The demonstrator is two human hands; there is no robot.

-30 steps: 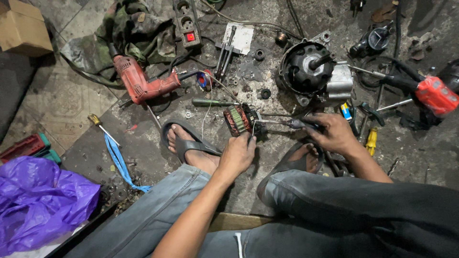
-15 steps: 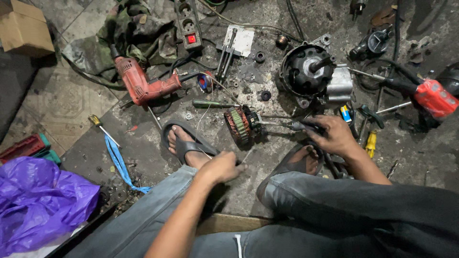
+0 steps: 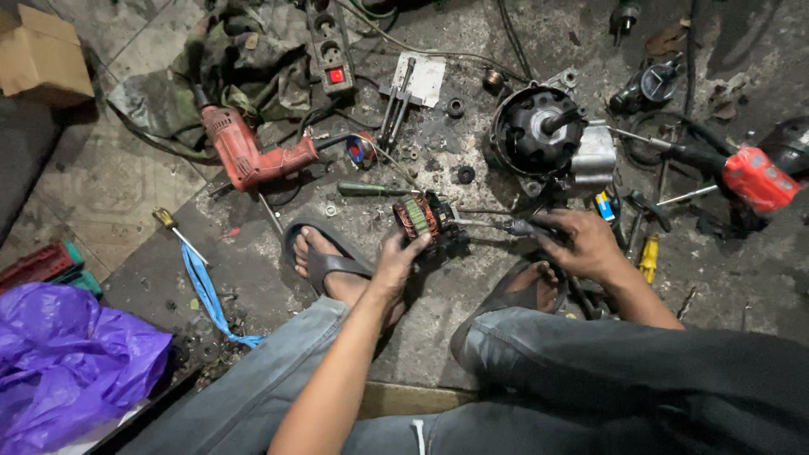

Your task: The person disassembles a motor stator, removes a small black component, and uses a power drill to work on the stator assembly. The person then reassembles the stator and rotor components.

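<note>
Copper-wound metal rotor [image 3: 419,216] lies on grey concrete floor [image 3: 421,337], between red electric drill [image 3: 253,156] left and round black motor housing [image 3: 539,135] right.

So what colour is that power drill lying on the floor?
Red, with a dark chuck: the power drill shows clearly in the head view.

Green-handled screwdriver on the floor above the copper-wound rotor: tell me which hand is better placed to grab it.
Left. The left hand rests on the copper-wound rotor just below the green-handled screwdriver; the right hand sits farther off, gripping a tool.
</note>
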